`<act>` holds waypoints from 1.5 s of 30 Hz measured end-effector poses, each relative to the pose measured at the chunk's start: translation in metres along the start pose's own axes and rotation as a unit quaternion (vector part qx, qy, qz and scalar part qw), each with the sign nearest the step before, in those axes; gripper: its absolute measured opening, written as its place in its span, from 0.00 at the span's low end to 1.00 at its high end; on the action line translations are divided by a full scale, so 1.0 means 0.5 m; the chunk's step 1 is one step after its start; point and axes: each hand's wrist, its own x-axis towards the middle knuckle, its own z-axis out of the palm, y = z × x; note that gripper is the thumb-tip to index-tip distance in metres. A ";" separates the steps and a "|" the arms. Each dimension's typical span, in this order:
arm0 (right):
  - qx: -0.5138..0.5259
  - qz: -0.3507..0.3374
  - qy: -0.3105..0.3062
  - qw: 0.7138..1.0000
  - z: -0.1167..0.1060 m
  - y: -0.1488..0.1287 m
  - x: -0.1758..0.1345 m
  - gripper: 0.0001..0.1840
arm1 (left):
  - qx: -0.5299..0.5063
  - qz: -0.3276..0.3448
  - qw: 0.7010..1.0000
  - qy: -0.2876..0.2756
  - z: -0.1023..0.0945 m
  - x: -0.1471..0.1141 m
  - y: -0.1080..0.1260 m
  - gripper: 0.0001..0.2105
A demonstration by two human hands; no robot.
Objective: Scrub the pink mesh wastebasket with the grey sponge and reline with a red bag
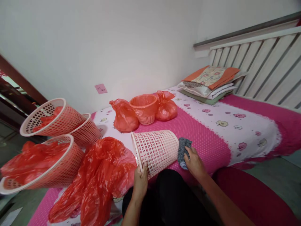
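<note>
A pale pink perforated wastebasket [156, 150] lies on its side in front of me, its mouth facing left. My left hand [140, 179] grips its rim at the near side. In my right hand [194, 161] is a grey cloth [182, 150], held against the basket's base at the right. The fingers press on the cloth, and part of it hangs below them. Just left of the basket, a crumpled red plastic bag [101, 175] spreads over the bed.
More perforated baskets [77, 163] with red bags inside stand at the left. Toward the wall, a bag-lined basket [147, 120] sits between two filled red bags [125, 117]. Folded bedding [209, 81] is stacked at the far right of the bed, by a white slatted headboard [261, 67].
</note>
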 end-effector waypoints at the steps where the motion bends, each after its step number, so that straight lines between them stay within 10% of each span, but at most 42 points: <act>1: 0.003 0.008 -0.013 1.000 0.005 0.008 -0.002 0.22 | 0.003 -0.008 1.000 -0.003 0.000 0.003 0.000 0.27; 8: 0.032 0.020 -0.077 0.996 0.028 0.058 -0.028 0.17 | -0.009 -0.034 0.996 -0.085 -0.005 0.002 0.005 0.28; 17: 0.068 0.043 -0.010 0.997 -0.008 0.065 -0.014 0.19 | -0.013 -0.042 0.996 -0.077 -0.006 0.000 0.004 0.30; 24: 0.179 0.056 0.126 0.974 -0.111 -0.068 0.025 0.24 | -0.003 -0.034 0.996 -0.084 -0.012 0.005 -0.002 0.25; 45: 0.197 -0.217 -0.114 0.949 -0.093 -0.325 -0.066 0.25 | -0.065 -0.032 0.984 -0.160 0.000 -0.026 0.034 0.23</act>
